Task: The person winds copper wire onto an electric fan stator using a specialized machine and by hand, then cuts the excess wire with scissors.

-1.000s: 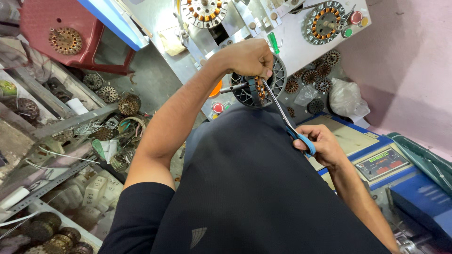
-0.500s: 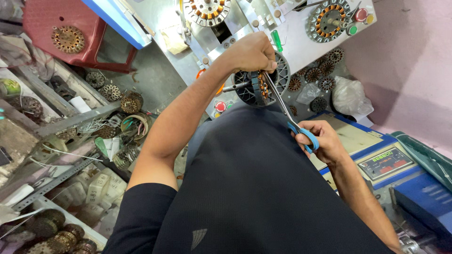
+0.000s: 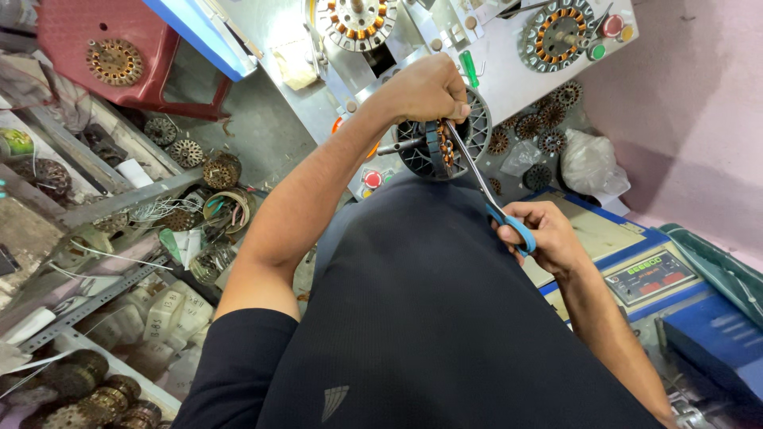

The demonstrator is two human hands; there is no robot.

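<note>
My left hand (image 3: 425, 87) grips a round motor stator (image 3: 447, 143) with dark spokes and copper windings, held over my lap. My right hand (image 3: 540, 234) holds blue-handled scissors (image 3: 493, 202) by the loops, and the long blades reach up into the stator's windings just under my left thumb. My dark shirt fills the lower middle of the view.
A grey workbench (image 3: 509, 59) ahead carries two wound stators (image 3: 354, 17), (image 3: 560, 36) and coloured buttons. Several small stators (image 3: 548, 131) and a plastic bag (image 3: 592, 163) lie on the floor. A blue machine with a display (image 3: 652, 274) stands at right, shelves with coils (image 3: 103, 389) at left.
The view shifted slightly; both hands stay on the stator and scissors, with the blades still at the windings.
</note>
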